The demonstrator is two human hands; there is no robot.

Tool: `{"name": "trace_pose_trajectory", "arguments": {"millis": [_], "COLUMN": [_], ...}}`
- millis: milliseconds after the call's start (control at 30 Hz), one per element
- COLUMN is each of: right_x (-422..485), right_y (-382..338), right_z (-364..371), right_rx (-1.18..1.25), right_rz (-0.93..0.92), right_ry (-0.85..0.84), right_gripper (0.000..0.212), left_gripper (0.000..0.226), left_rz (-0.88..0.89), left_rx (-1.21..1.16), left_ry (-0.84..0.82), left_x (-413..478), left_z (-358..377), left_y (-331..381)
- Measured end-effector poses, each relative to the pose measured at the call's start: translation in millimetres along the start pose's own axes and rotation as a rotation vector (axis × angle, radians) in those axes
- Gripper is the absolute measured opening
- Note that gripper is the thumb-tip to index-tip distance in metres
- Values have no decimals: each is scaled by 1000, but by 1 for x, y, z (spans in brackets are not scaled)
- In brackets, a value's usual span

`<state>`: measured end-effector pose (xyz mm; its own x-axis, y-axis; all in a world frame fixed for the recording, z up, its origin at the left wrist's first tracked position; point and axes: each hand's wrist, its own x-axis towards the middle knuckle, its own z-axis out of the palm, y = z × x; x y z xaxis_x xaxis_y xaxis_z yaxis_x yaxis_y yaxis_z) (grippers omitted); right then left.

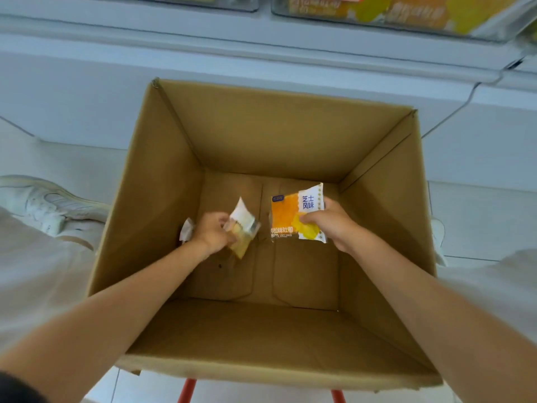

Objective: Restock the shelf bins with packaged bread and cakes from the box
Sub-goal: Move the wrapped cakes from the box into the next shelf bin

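Down we look into the box (151, 181), open-topped, brown cardboard, with a pale shoe (43, 205) on the floor just off its left wall. Inside, low over the box floor and left of centre, the left hand (212, 234) has its fingers curled round a small clear packet (244, 228) with something yellowish in it, and a scrap of white wrapper (186, 229) pokes out on the hand's far left side; I cannot tell whether that is part of the same packet. Right of centre in the box, the orange packet (292, 213) of bread is held face up, its white edge to the right. The right hand (331, 223) pinches it at that lower right corner, thumb on the front, fingers behind. Beyond the box's far right corner, a clear shelf bin (406, 16) shows orange and yellow packets.
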<state>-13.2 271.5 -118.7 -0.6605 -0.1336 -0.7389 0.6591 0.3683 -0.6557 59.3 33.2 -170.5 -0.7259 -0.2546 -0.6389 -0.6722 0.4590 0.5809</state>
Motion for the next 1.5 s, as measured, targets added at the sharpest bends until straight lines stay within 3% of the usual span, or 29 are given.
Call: {"name": "trace_pose_trajectory", "arguments": {"millis": [67,167,267,367,500,567,633,700,833,967,1033,1100,1200,1300,1367,1500], "right_x": [-11,-29,-45,-61,-80,-96,-110,-119,-134,-147,-149,-146,-133,-102,-82,-66], "right_y": [-11,-34,-57,-74,-94,-104,-112,-119,-139,-184,-213,-244,-288,-313,-318,-311], "right_z": [1,2,-3,-11,-38,-53,-64,-72,-87,-117,-136,-157,-184,-195,-191,-187], "right_rx": [30,428,472,353,333,352,393,383,342,334,347,395,389,215,118,5], "right_rz": [15,105,25,-103,-164,-172,-184,-217,-353,-612,-711,-803,-902,-855,-845,-1024], "right_ry": [-21,-158,-295,-247,-193,-249,-317,-298,-66,161,260,351,457,589,603,664], "right_gripper": [43,34,59,48,39,40,47,52,46,22,29,35,33,60,78,81], "left_gripper": [47,48,55,62,56,75,55,43,38,29,29,41,71,97,98,90], "left_rz": [306,819,1092,996,572,354,270,363,644,876,976,1026,1083,1059,1062,1170], "left_rx": [-58,152,331,286,-222,-453,-533,-438,-341,-332,-287,-190,139,482,653,759], "left_ry": [151,231,225,64,174,-42,-224,-161,37,241,349,436,752,923,914,1012], "left_x": [-18,-43,-60,-88,-104,-101,-103,-105,-112,-123,-120,-112,-91,-65,-45,-24], "left_z": [-6,-14,-25,-39,-52,-59,-61,-60,-55,-61,-69,-77,-87,-92,-93,-93], "left_y": [29,61,87,112,152,172,186,202,238,301,339,379,428,446,443,435]}}
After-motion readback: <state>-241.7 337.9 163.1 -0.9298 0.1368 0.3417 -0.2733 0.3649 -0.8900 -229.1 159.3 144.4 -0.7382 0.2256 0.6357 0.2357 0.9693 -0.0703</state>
